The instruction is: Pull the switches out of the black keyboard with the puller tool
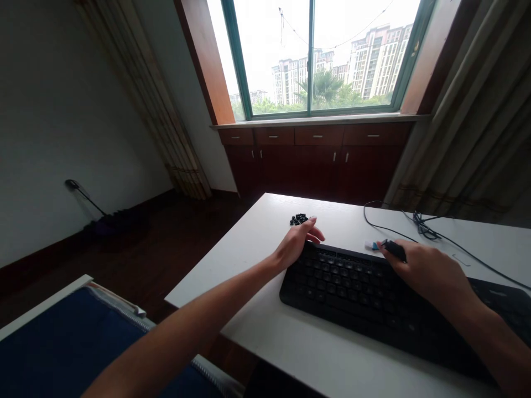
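A black keyboard (340, 282) lies slanted on the white desk, some of its keys apparently off at the upper left. At its far left corner, my left hand (295, 242) grips the edge with bent fingers. Just beyond that hand sits a small heap of black keycaps (297, 219), partly hidden by it. My right hand (431, 271) is closed around the black handle of a small brush (393, 250) above the keyboard's far edge. The brush's white and blue tip (370, 245) points left. My right forearm covers much of the keyboard's right part.
Behind the keyboard, a black cable (427, 226) lies bundled on the white desk (249, 287). A thin bent metal piece (461, 260) lies near my right hand. A blue-covered item with a pale frame (62, 342) stands left. Cabinets (298, 166) line the window wall.
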`<action>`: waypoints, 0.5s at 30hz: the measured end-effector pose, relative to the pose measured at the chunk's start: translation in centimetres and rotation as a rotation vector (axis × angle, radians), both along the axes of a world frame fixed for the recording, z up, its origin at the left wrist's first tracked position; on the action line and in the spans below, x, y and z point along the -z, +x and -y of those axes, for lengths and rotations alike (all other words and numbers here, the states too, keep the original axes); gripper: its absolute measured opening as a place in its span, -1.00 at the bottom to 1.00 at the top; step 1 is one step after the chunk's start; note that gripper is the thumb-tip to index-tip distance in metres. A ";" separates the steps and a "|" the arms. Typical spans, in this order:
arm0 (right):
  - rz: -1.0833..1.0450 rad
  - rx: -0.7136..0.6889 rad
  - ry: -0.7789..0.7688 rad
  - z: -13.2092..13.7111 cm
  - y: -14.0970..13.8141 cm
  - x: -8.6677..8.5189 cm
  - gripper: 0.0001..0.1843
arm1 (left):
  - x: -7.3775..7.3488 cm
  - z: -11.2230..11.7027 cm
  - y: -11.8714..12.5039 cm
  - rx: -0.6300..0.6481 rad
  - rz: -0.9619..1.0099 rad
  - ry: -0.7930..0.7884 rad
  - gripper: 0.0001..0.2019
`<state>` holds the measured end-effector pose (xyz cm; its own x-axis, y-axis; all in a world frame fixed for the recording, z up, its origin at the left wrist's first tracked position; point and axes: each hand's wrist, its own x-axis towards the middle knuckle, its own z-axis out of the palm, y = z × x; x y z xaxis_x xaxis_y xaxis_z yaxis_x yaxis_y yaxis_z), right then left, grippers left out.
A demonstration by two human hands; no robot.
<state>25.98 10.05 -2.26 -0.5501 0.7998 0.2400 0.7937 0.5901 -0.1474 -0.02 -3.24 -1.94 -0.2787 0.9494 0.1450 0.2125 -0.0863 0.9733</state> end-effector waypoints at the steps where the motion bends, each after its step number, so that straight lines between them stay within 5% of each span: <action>1: -0.024 0.016 0.026 0.0 0.0 -0.1 -0.41 | -0.3 -0.6 -0.3 0.069 -0.066 -0.049 -0.30; 6: -0.277 0.032 0.129 0.2 -0.3 -0.5 -0.43 | -0.5 -2.4 -1.7 0.273 -0.125 0.026 -0.27; 11: -0.597 0.161 0.005 1.4 -0.8 -1.3 -0.49 | 0.6 -1.7 -1.8 0.242 0.143 0.122 -0.31; 15: -0.886 0.148 -0.198 2.4 -1.4 -2.0 -0.56 | 0.8 -1.0 -1.4 0.157 0.128 0.119 -0.33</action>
<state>24.59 7.62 -0.27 -0.1194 0.9189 0.3759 0.4076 0.3906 -0.8254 -1.40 -2.24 -2.70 -0.1526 0.9607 0.2320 0.0631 -0.2248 0.9724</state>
